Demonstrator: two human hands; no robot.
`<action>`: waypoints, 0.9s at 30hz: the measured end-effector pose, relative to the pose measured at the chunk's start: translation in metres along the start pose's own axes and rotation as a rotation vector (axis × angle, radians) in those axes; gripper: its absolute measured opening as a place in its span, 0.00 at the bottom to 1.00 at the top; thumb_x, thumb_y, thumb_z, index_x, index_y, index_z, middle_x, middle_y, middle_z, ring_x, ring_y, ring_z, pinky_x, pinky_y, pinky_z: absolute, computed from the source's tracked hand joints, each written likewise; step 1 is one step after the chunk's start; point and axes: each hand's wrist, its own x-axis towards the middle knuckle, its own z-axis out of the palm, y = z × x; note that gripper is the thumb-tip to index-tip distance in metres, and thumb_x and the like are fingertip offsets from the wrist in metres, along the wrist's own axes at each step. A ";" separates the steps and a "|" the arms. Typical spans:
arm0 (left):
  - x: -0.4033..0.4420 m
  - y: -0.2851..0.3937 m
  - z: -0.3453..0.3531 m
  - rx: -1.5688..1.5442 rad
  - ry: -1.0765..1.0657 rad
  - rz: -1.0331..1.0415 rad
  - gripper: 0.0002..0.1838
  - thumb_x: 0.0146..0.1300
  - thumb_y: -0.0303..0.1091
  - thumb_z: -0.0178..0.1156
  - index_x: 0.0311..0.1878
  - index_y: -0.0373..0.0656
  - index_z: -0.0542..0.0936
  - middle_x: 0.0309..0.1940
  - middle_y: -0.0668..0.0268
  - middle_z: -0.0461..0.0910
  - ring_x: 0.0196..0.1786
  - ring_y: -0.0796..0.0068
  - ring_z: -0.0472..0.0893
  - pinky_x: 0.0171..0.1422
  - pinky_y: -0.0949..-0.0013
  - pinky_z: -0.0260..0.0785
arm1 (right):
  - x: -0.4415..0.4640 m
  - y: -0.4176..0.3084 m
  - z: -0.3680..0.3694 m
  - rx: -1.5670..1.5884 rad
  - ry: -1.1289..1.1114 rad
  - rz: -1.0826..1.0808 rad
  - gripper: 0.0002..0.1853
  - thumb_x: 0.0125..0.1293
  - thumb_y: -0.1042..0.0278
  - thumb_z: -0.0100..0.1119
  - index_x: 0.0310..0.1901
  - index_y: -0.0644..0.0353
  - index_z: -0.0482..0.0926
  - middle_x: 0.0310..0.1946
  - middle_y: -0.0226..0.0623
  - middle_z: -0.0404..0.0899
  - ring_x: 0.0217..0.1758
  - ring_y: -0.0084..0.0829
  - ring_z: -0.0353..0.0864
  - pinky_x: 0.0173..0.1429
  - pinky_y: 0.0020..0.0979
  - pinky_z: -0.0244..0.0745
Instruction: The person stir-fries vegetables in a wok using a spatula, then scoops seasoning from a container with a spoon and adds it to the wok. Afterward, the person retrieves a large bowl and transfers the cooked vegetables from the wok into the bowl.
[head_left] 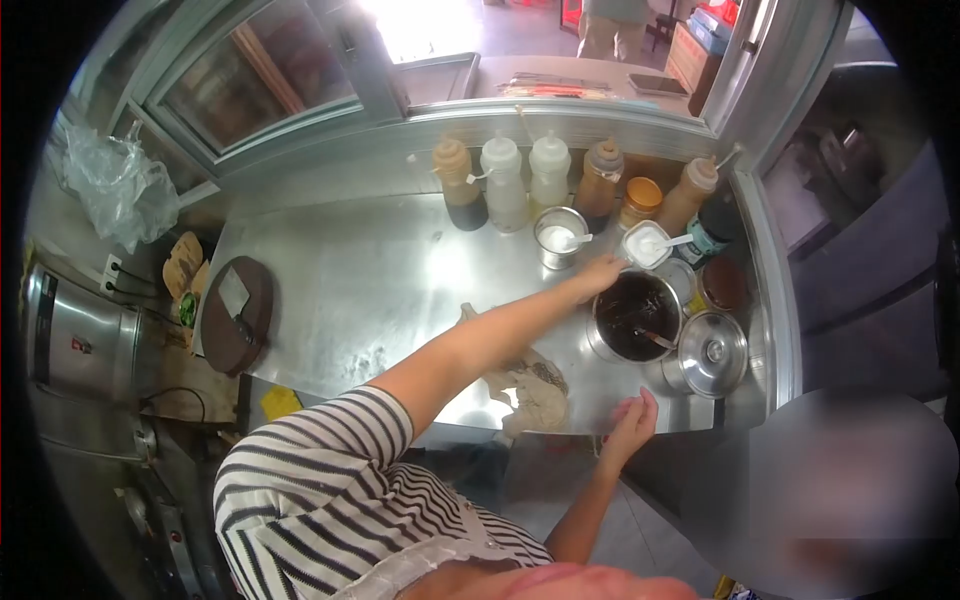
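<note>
My left hand (600, 278) reaches across the counter, its fingers closed at the near left corner of a small square tub (648, 243). White powder and a white spoon are in the tub. Just below that hand stands a steel pot (596, 340) of dark sauce with a ladle (655, 338) in it. My right hand (632, 423) hovers by the counter's front edge, empty, with loosely bent fingers apart. A steel cup (556, 254) of white powder with a spoon is left of the tub. Right of the pot is a lidded steel pot (712, 355).
Squeeze bottles (508, 185) line the back below the window. Jars (718, 283) crowd the right side. A cloth (535, 392) lies near the front edge of the steel counter (340, 270). A round board (237, 315) with a cleaver is at left. A blurred shape fills the lower right.
</note>
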 end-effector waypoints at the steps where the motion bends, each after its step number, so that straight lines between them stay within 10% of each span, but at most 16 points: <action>1: 0.008 -0.004 0.000 0.003 -0.002 0.006 0.26 0.59 0.48 0.47 0.49 0.34 0.72 0.47 0.48 0.72 0.54 0.58 0.71 0.60 0.60 0.59 | 0.007 0.003 0.001 -0.002 -0.023 -0.039 0.11 0.63 0.72 0.47 0.45 0.65 0.71 0.24 0.28 0.69 0.22 0.16 0.65 0.26 0.18 0.63; 3: 0.018 -0.007 -0.006 -0.189 -0.331 -0.026 0.22 0.60 0.48 0.50 0.46 0.40 0.77 0.41 0.61 0.77 0.42 0.72 0.76 0.48 0.69 0.67 | 0.014 0.003 0.005 -0.004 -0.066 -0.049 0.10 0.63 0.72 0.47 0.45 0.65 0.71 0.24 0.28 0.69 0.23 0.16 0.66 0.27 0.18 0.63; 7: 0.025 -0.008 -0.010 -0.212 -0.326 -0.142 0.19 0.60 0.45 0.52 0.45 0.40 0.77 0.40 0.63 0.78 0.42 0.74 0.76 0.47 0.72 0.67 | 0.023 0.005 0.013 -0.039 -0.164 -0.075 0.10 0.63 0.70 0.49 0.43 0.66 0.73 0.27 0.29 0.70 0.27 0.16 0.67 0.30 0.18 0.65; 12: 0.022 -0.019 -0.012 0.033 0.039 0.275 0.20 0.59 0.48 0.53 0.38 0.37 0.77 0.31 0.63 0.78 0.35 0.76 0.74 0.41 0.70 0.66 | 0.030 0.021 0.017 -0.136 -0.254 -0.071 0.10 0.61 0.71 0.51 0.42 0.67 0.74 0.34 0.32 0.74 0.34 0.21 0.71 0.39 0.21 0.67; 14: 0.015 -0.009 -0.016 0.117 0.049 0.233 0.23 0.57 0.50 0.54 0.42 0.36 0.76 0.32 0.55 0.78 0.38 0.66 0.77 0.44 0.65 0.67 | 0.029 0.018 0.023 -0.174 -0.267 -0.087 0.10 0.61 0.72 0.51 0.41 0.68 0.74 0.34 0.33 0.74 0.35 0.23 0.71 0.41 0.23 0.67; 27: -0.025 0.041 -0.035 0.031 0.262 0.505 0.21 0.56 0.48 0.57 0.35 0.36 0.78 0.32 0.57 0.78 0.37 0.71 0.76 0.42 0.67 0.67 | 0.035 0.031 0.032 -0.327 -0.359 -0.039 0.12 0.64 0.65 0.49 0.44 0.64 0.74 0.39 0.35 0.74 0.41 0.26 0.72 0.43 0.26 0.69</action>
